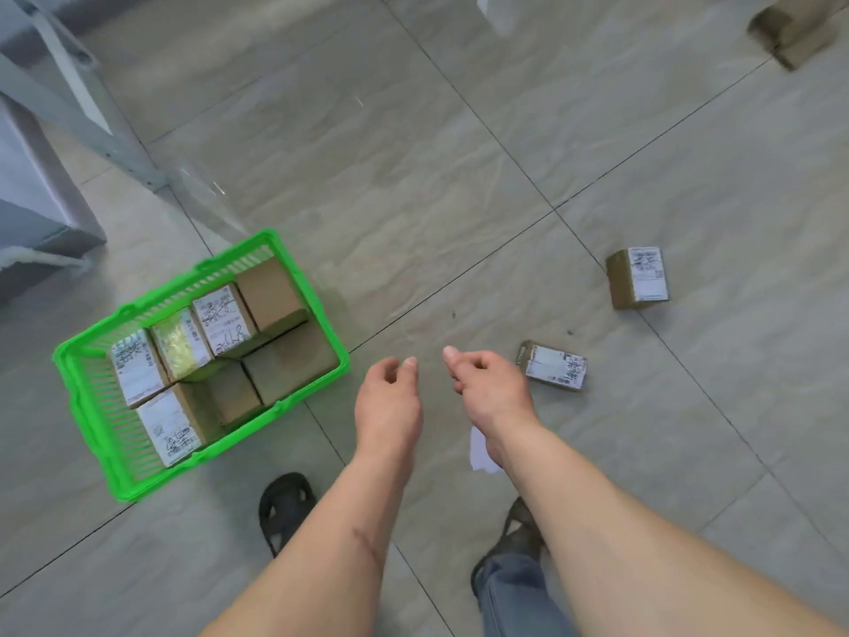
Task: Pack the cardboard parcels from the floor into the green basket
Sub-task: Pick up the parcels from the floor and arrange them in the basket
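A green basket [321,314] stands on the tiled floor at the left, holding several cardboard parcels [271,289], some with white labels. A flat labelled parcel [553,365] lies on the floor just right of my right hand [489,383]. A taller labelled parcel [638,278] stands farther right. Another parcel [792,32] sits blurred at the top right corner. My left hand [388,397] hovers to the right of the basket, fingers loosely curled and holding nothing. My right hand is also empty, fingers curled loosely.
A grey metal frame [92,112] and a grey block [32,186] stand at the upper left behind the basket. A white paper scrap [480,450] lies under my right wrist. My feet in dark sandals [285,505] are at the bottom.
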